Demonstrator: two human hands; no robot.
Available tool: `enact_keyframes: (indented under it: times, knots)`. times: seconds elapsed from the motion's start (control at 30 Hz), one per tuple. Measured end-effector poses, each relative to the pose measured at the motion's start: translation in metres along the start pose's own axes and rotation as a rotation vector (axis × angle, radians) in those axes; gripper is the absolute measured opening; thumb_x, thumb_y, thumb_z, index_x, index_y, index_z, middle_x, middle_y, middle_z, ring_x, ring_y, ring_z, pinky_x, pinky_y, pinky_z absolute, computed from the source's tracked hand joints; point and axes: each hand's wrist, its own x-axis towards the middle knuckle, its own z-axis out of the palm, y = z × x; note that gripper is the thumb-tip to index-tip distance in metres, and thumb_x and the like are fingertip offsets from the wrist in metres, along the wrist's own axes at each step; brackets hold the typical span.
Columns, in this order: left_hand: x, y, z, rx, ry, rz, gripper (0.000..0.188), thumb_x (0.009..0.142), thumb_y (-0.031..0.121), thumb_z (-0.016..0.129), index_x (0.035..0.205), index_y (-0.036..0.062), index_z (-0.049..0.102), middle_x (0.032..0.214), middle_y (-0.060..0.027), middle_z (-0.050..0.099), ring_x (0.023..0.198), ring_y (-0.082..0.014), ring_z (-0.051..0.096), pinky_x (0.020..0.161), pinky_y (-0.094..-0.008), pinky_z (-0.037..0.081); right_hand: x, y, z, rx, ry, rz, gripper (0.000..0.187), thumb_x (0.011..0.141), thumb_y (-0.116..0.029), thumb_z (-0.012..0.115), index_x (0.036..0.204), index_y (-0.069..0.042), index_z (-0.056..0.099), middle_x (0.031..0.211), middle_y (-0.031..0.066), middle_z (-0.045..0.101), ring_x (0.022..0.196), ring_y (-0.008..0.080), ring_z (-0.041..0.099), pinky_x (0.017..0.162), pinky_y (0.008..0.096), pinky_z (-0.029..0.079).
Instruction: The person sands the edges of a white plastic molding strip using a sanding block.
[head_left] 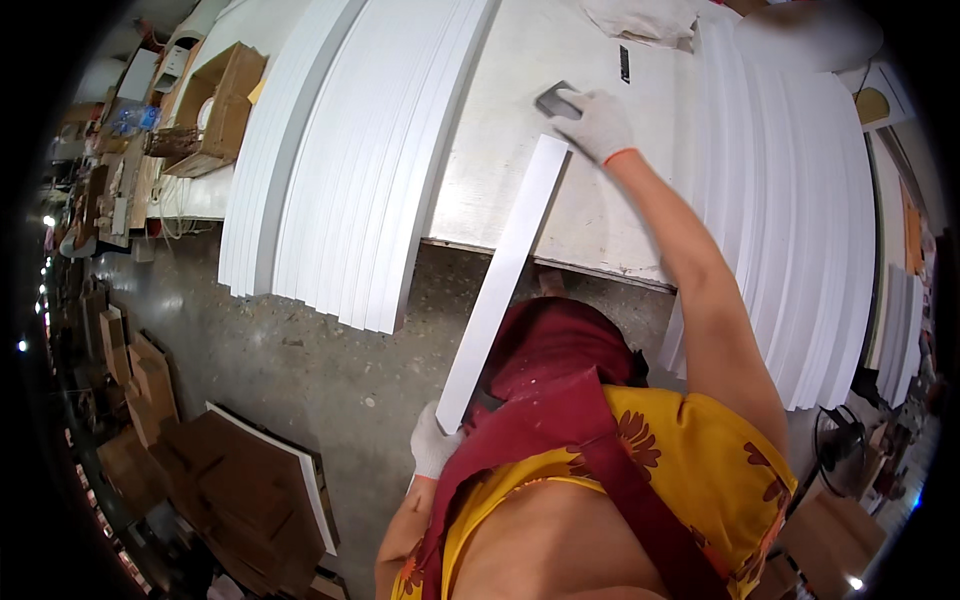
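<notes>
In white gloves with orange cuffs, both my hands are closed. My left hand, low by my apron, grips the near end of a long white strip. The strip slants up and away from me, its far end resting over the pale worktable. Beyond that end, my right hand reaches out over the table and holds a dark grey sanding sponge. The sponge is apart from the strip's tip. Fingers of the left hand are partly hidden behind the strip.
Long white strips lie side by side on the table at left, overhanging its front edge. More white strips lie at right. A wooden box stands far left. Flattened brown cardboard lies on the floor. A black fan is at right.
</notes>
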Motion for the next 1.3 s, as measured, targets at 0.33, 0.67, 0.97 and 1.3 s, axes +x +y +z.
enact_keyframes:
  times: [0.33, 0.67, 0.97, 1.3]
  knots:
    - [0.021, -0.067, 0.043, -0.157, -0.016, 0.13, 0.051, 0.074, 0.024, 0.074, 0.121, 0.0113, 0.058, 0.112, -0.0195, 0.067, 0.103, -0.0414, 0.065, 0.085, -0.0477, 0.052, -0.192, -0.153, -0.012, 0.279, -0.323, -0.875, 0.015, 0.084, -0.03, 0.058, 0.095, -0.021, 0.064, 0.088, 0.008, 0.068, 0.063, 0.0269, 0.066, 0.047, 0.0426, 0.049]
    - [0.058, -0.084, 0.015, -0.384, -0.356, 0.2, 0.081, 0.067, 0.013, 0.078, 0.141, 0.0093, 0.048, 0.122, -0.0141, 0.064, 0.116, -0.0272, 0.061, 0.097, -0.0368, 0.05, -0.013, 0.02, 0.012, 0.239, 0.123, 0.19, 0.049, 0.085, -0.05, 0.065, 0.123, -0.02, 0.072, 0.112, 0.0253, 0.069, 0.102, 0.0407, 0.066, 0.092, 0.0464, 0.05]
    - [0.07, -0.063, -0.022, -0.946, -1.0, 0.076, 0.066, 0.074, 0.01, 0.07, 0.137, 0.0023, 0.053, 0.102, -0.0059, 0.063, 0.083, -0.0165, 0.063, 0.078, -0.0293, 0.052, -0.148, -0.02, 0.054, 0.119, 0.356, 0.206, 0.058, 0.076, -0.052, 0.075, 0.127, -0.027, 0.069, 0.119, 0.0117, 0.061, 0.111, 0.0343, 0.054, 0.102, 0.048, 0.041]
    - [0.066, 0.005, -0.02, -0.568, -0.609, 0.114, 0.07, 0.07, 0.005, 0.069, 0.138, 0.0038, 0.051, 0.096, -0.0026, 0.063, 0.082, -0.0127, 0.061, 0.072, -0.0271, 0.052, -0.155, -0.021, 0.045, 0.187, 0.356, 0.154, 0.054, 0.074, -0.045, 0.078, 0.124, -0.026, 0.07, 0.118, 0.0112, 0.061, 0.112, 0.0333, 0.053, 0.101, 0.047, 0.04]
